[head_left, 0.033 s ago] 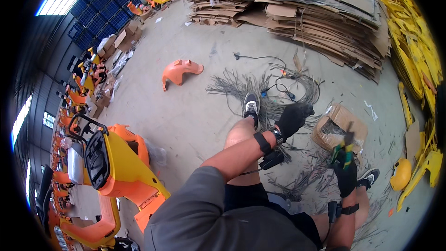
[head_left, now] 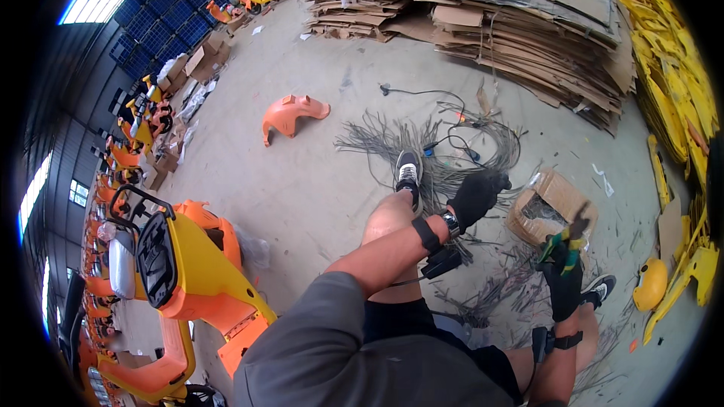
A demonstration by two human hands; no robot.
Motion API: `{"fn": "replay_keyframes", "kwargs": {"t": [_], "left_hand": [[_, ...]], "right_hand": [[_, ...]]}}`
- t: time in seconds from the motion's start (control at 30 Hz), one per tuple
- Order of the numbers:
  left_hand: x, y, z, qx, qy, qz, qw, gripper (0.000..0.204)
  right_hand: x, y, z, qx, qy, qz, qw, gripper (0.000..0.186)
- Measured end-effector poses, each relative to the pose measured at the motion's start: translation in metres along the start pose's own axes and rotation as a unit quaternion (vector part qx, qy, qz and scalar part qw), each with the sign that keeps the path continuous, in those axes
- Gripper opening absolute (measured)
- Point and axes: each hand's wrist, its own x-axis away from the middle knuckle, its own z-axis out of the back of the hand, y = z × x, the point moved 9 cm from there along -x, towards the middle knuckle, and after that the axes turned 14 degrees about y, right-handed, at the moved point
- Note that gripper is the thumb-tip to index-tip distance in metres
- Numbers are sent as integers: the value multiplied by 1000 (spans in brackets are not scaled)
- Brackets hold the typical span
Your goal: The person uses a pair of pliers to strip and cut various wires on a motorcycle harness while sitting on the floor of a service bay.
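My left hand, in a black glove, is closed in a fist above the tangle of grey wires on the floor. Whatever it may hold is hidden. A pair of pliers with green and yellow handles is gripped in my right hand, also gloved in black. Its dark jaws point up and away in front of the cardboard box, whose top is open and shows clear plastic inside. Grey wires fan out by my left shoe, and a black cable with blue connectors lies among them.
A yellow and orange scooter stands close on my left. Flattened cardboard is stacked ahead, and yellow panels are piled along the right. An orange fender lies on the floor. Short wire scraps are strewn between my legs.
The pliers have tilted slightly to the right, and their jaws have shifted with them. My left hand stays almost in place.
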Motion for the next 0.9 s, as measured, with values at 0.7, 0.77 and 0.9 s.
{"fn": "replay_keyframes", "kwargs": {"t": [0.7,0.77,0.9], "left_hand": [[106,-67,18,215,-117,573,782,27],[107,-64,14,234,-117,587,767,27],[98,-46,-4,239,-170,583,757,30]], "right_hand": [[12,67,-93,239,-236,-18,942,60],[8,71,-89,248,-234,-43,939,63],[4,68,-78,264,-204,-25,942,63]]}}
